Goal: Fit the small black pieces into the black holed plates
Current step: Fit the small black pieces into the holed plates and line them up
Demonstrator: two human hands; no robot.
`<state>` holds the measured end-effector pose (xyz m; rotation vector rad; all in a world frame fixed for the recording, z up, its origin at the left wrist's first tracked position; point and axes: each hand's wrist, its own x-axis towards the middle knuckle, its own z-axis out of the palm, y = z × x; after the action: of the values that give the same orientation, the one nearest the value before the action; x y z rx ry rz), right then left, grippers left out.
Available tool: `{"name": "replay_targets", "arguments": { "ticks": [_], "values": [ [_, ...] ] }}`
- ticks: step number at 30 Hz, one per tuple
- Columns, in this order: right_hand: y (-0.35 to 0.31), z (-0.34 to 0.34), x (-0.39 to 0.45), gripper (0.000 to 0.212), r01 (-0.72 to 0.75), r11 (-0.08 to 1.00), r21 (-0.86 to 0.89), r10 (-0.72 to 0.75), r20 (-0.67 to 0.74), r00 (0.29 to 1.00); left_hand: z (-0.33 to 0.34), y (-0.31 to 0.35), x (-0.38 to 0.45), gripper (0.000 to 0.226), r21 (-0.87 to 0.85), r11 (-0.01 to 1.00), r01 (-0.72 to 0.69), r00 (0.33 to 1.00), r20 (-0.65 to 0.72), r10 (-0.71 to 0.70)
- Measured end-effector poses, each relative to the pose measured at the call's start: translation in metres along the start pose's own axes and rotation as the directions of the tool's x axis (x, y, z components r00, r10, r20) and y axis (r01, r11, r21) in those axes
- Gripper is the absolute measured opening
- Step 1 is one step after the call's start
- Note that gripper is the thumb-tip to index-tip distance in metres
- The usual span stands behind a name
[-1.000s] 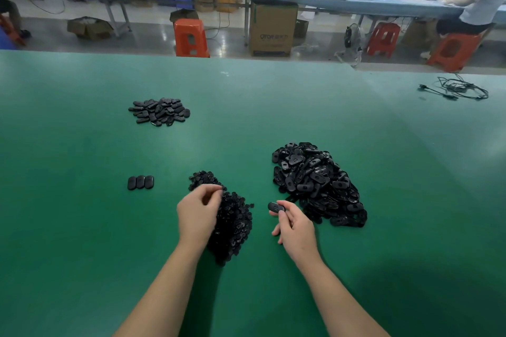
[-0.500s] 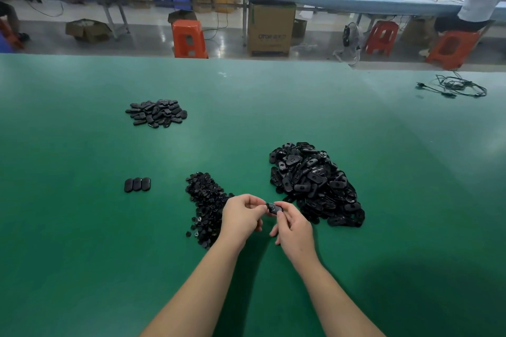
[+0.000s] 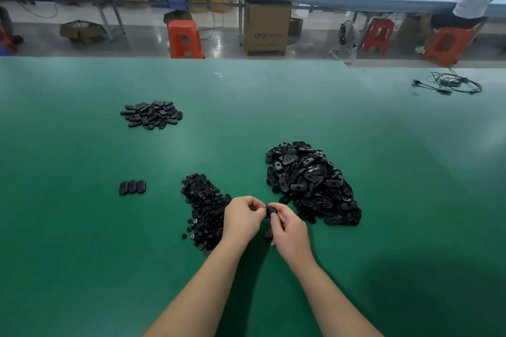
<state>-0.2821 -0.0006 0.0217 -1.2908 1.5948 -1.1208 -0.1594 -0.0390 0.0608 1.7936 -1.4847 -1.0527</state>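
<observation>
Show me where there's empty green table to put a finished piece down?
Bare green lies between the row of three plates and the far pile, and left of that row. More lies beyond the big plate pile, toward the cables. It is crowded where both hands work between the small-piece pile and the big pile.

A smooth, matt green worktop (image 3: 82, 227) carries heaps of black plastic holed plates (image 3: 309, 180) with a slight gloss, duller small black pieces (image 3: 204, 205), and beyond it stand brown cardboard boxes (image 3: 267, 27) and glossy orange plastic stools (image 3: 184, 38).

"otor" on cardboard box (image 3: 267, 29)
</observation>
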Motion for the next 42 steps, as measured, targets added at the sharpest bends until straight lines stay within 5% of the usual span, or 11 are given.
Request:
{"name": "replay_targets", "arguments": {
  "ticks": [15,19,29,42],
  "values": [
    [0.0034,-0.0004,0.0017,0.025,-0.007,1.000,0.006,0.007,0.005,1.000,0.0014,0.0007,0.0016,0.013,0.044,0.999,-0.012,1.000,-0.010,0.013],
    [0.0052,-0.0019,0.0036,0.024,-0.011,0.999,0.043,0.011,0.004,1.000,-0.0012,-0.0015,0.0023,0.027,0.073,0.996,-0.044,0.999,0.006,0.044],
    [0.0024,-0.0021,0.0035,0.021,-0.007,0.995,0.103,0.007,-0.002,1.000,0.0012,-0.0058,0.0016,0.002,-0.064,0.998,-0.008,0.998,0.067,0.012],
    [0.0028,-0.0028,0.0037,0.024,-0.023,0.995,0.094,0.022,0.018,1.000,0.0017,-0.0054,0.0013,0.009,0.003,1.000,0.018,0.999,0.049,-0.018]
  ]
}}
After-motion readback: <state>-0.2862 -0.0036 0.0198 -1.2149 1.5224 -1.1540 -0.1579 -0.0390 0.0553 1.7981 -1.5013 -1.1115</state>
